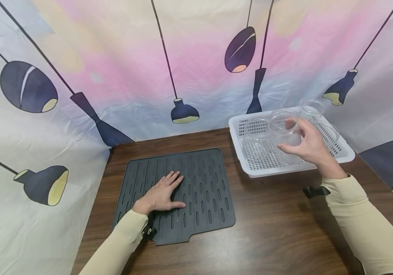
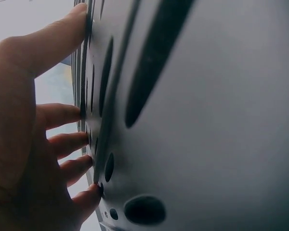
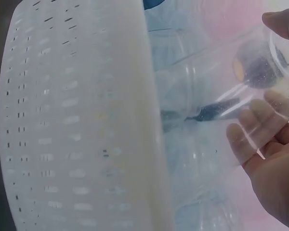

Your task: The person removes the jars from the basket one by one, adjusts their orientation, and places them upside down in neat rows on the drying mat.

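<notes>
My left hand rests palm down, fingers spread, on a dark grey slotted drying mat. In the left wrist view its fingertips touch the mat's surface. At the right, my right hand grips a clear jar by its upper part, over a white perforated basket. Seen from the right wrist, the fingers show through the jar's clear wall, and the thumb is on the opposite side. Several other clear jars stand in the basket around the held one.
Both mat and basket lie on a dark wooden table, the basket at the back right. A printed cloth with hanging lamp pictures rises behind the table and along its left side.
</notes>
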Demonstrator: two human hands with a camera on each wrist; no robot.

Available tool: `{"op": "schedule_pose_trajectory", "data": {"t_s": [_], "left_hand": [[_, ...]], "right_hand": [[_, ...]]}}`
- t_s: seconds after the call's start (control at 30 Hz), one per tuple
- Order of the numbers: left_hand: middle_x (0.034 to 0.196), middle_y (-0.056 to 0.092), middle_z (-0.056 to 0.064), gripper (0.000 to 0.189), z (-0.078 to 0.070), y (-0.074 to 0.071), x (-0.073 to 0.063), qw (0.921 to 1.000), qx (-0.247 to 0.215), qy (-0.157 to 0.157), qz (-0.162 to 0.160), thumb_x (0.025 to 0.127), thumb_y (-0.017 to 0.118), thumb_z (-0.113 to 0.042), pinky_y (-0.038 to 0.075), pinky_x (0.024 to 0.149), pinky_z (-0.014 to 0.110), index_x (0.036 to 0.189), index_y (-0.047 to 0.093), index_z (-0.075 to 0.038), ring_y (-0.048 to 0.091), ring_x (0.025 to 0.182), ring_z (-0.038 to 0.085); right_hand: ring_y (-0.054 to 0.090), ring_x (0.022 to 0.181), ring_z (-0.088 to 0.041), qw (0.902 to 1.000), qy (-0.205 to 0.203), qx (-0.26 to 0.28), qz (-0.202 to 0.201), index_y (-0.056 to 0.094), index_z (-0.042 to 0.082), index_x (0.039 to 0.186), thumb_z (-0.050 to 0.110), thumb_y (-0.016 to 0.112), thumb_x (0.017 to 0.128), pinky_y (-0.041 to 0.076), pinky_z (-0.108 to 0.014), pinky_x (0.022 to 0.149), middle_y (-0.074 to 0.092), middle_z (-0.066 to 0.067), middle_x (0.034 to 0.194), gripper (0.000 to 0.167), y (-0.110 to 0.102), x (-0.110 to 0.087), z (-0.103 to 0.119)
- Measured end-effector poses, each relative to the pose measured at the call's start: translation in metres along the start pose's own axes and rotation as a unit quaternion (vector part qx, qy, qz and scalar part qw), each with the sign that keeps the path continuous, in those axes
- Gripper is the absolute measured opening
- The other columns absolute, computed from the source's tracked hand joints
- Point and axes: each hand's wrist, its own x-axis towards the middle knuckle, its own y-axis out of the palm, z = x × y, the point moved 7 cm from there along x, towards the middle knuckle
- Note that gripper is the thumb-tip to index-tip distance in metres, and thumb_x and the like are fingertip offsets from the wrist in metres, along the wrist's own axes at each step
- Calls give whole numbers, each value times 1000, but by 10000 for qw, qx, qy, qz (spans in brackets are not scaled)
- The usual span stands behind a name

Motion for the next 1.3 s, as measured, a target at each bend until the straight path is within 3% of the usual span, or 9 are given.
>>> {"op": "schedule_pose_trajectory", "data": {"t_s": [0.33, 0.57, 0.73, 0.83, 1.3], "left_hand": [[163, 15, 11, 99, 2, -1, 1, 10000, 77, -21, -2, 83, 60, -70, 17, 120, 51, 156, 26, -13, 11, 151, 31], [161, 23, 14, 94, -5, -16, 5, 9972, -54, 296, -687, 85, 60, -65, 27, 117, 51, 153, 32, -6, 20, 149, 31], [158, 30, 13, 93, -12, -33, 9, 9925, -83, 411, -1151, 84, 65, -63, 35, 110, 55, 152, 34, -6, 29, 146, 32], [158, 30, 10, 94, -15, -39, 12, 9916, -134, 377, -1230, 83, 66, -62, 35, 110, 55, 153, 32, -9, 31, 145, 31], [160, 28, 6, 95, -29, -61, 18, 9854, -573, 516, -1518, 84, 65, -62, 34, 111, 56, 156, 25, -15, 32, 144, 30]], "right_hand": [[47, 102, -1, 9993, -234, -271, 113, 62, 0, 118, 8, 92, 58, 36, -14, 84, 63, -10, 114, 68, 3, 8, 16], [46, 97, 1, 9973, -482, -551, 81, 63, 1, 119, 10, 93, 55, 37, -18, 81, 63, -10, 111, 71, 4, 11, 26], [50, 93, -12, 9958, -597, -675, 133, 63, 3, 120, 14, 94, 54, 40, -30, 80, 63, -11, 109, 73, 5, 13, 32], [52, 91, -18, 9953, -671, -687, 160, 63, 2, 120, 15, 94, 53, 41, -34, 79, 63, -12, 107, 75, 6, 13, 35], [50, 91, -18, 9908, -1051, -804, 267, 62, 2, 120, 19, 94, 51, 40, -35, 81, 61, -14, 110, 78, 11, 17, 52]]}}
